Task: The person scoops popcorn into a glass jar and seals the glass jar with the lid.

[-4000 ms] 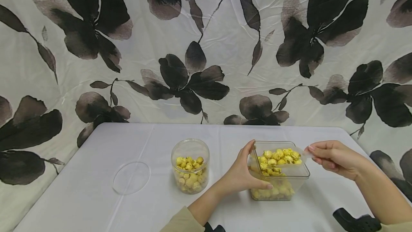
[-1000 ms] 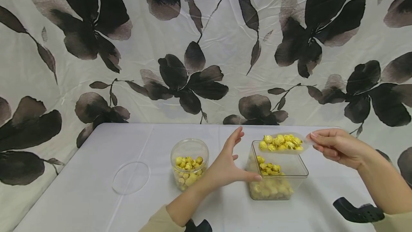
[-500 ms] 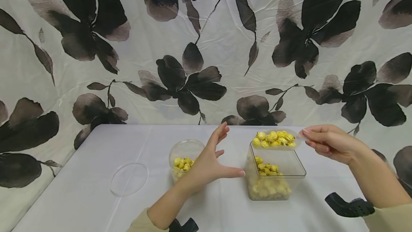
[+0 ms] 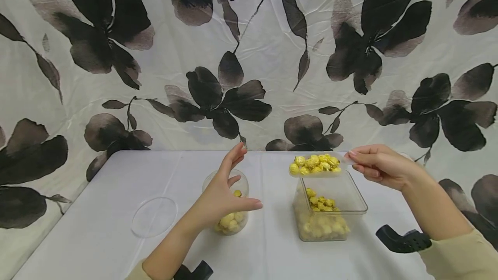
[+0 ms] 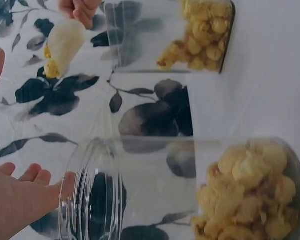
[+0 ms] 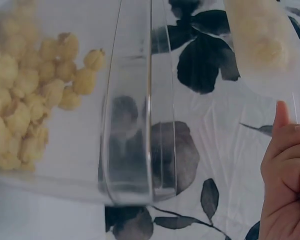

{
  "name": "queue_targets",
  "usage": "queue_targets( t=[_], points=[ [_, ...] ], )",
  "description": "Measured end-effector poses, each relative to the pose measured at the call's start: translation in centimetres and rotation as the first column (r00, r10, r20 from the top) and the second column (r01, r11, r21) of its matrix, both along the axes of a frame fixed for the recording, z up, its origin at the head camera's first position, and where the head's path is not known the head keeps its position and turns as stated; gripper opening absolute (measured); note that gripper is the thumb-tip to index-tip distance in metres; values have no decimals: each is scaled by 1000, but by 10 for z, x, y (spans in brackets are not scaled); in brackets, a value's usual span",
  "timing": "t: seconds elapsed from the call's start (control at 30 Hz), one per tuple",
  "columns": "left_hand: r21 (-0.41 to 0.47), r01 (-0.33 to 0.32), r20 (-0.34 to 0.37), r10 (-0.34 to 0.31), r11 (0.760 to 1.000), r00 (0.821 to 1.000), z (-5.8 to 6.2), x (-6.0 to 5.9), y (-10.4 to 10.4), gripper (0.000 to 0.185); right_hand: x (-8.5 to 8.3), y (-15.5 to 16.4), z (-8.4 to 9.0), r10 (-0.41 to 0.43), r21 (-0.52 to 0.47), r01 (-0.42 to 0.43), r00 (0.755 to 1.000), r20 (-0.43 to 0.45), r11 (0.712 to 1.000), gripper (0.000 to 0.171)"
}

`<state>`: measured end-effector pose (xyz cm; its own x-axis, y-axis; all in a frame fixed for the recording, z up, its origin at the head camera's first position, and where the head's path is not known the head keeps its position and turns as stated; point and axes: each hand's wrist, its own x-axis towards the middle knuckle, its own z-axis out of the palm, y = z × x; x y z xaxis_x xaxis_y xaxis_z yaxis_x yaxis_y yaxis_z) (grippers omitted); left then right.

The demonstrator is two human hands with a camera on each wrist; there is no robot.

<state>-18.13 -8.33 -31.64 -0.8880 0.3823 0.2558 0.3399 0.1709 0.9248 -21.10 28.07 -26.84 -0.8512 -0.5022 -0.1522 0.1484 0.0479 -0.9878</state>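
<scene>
In the head view my right hand (image 4: 385, 170) pinches the handle of a translucent white scoop (image 6: 270, 75) heaped with yellow popcorn (image 4: 315, 164). The scoop hangs just above the far left rim of a clear square container (image 4: 338, 213), which has more popcorn in its lower part. To the left, my left hand (image 4: 223, 193) is held with fingers and thumb spread, gripping nothing. It partly covers a clear round jar (image 5: 155, 190) from the head camera. Popcorn (image 5: 245, 190) fills the jar's lower part, and its top is uncovered.
A clear round lid (image 4: 154, 217) lies flat on the white table (image 4: 93, 245), left of the jar. Behind the table hangs a white cloth (image 4: 272, 68) with dark flowers. Black wrist mounts (image 4: 404, 239) sit on both forearms.
The left hand has let go of the square container and moved left to the jar. The right hand has lifted the loaded scoop out of the container and shifted it left.
</scene>
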Motion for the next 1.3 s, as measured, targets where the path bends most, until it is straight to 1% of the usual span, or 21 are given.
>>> queue_targets(
  t=[0.27,0.37,0.47,0.57,0.67,0.77,1.0,1.13,1.3],
  points=[
    [-18,-45,-63,44,999,997,-3,0,-29,115,-6,-17,2,-6,-22,6,1000,11,1000,26],
    [-44,-85,-75,81,995,994,-5,0,-40,115,-8,-24,3,-20,-6,20,1000,6,1000,25],
    [-75,-125,-68,120,989,990,-9,-1,-52,114,-9,-33,6,-35,20,34,999,4,999,26],
    [-98,-149,-42,146,984,988,-15,-3,-60,114,-11,-41,7,-52,50,51,999,13,997,28],
    [-119,-156,-10,155,981,988,-23,-6,-65,114,-13,-50,7,-68,72,66,997,29,995,28],
    [-134,-151,18,155,979,988,-31,-8,-67,114,-15,-59,6,-65,83,62,997,29,995,29],
    [-125,-117,58,125,985,990,-50,-11,-65,112,-21,-79,2,-46,99,45,999,17,994,28],
    [-125,-108,96,121,986,988,-56,-11,-63,112,-23,-92,0,-40,127,37,999,16,991,26],
    [-139,-103,151,124,985,981,-61,-12,-62,111,-25,-110,-1,-41,168,39,999,13,985,21]
  ],
)
